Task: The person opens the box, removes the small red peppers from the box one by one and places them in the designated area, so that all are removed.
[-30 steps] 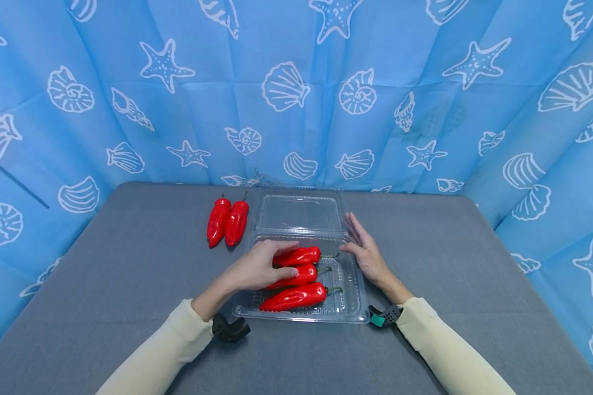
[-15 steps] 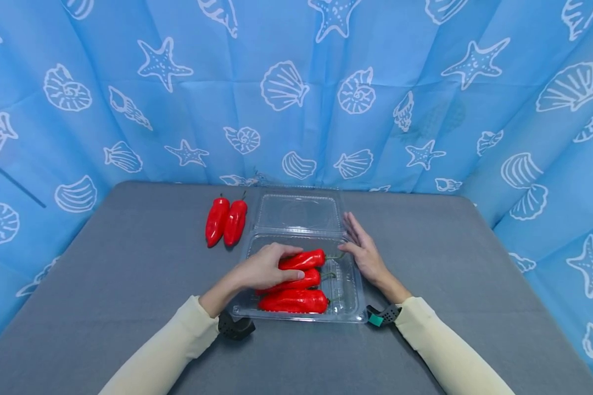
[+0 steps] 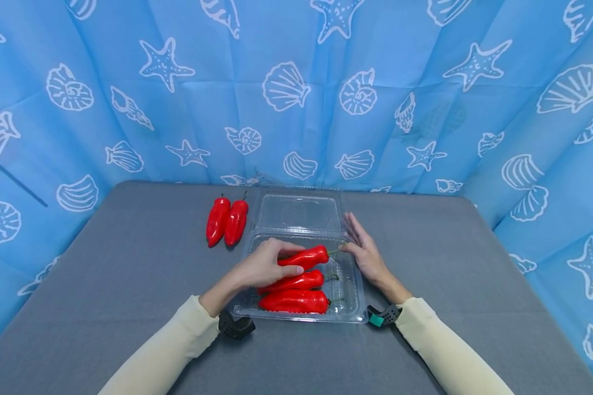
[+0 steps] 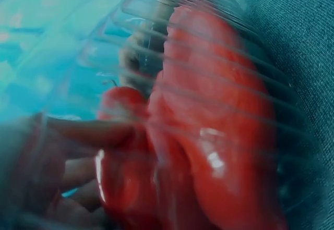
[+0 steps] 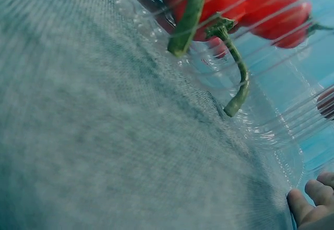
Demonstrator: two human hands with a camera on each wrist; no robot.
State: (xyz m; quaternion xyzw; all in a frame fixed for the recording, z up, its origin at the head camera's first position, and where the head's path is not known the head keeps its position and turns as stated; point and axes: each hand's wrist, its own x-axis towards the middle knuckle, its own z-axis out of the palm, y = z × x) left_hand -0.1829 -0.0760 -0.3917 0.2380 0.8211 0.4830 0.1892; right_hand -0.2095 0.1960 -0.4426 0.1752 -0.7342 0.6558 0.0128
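Three red peppers lie side by side in the clear plastic clamshell container (image 3: 352, 307), stems to the right. My left hand (image 3: 262, 267) pinches the farthest red pepper (image 3: 312, 256) between thumb and fingers. Below it are the middle pepper (image 3: 303, 281) and the nearest pepper (image 3: 296, 302). Through the ribbed plastic, the left wrist view shows the held pepper (image 4: 125, 188) by my fingers, somewhat blurred. My right hand (image 3: 368, 258) rests along the container's right side, fingers extended, its thumb beside the held pepper's stem; whether they touch, I cannot tell.
Behind the tray half, the container's clear lid (image 3: 298, 213) lies folded back on the grey table (image 3: 128, 274). Two more red peppers (image 3: 218, 222) lie left of the lid. A blue curtain (image 3: 296, 131) with white shells hangs behind the table.
My left hand has shifted slightly right, taking the farthest pepper with it; its stem end now points up and right. The other two peppers have moved a little. My right hand stays put.
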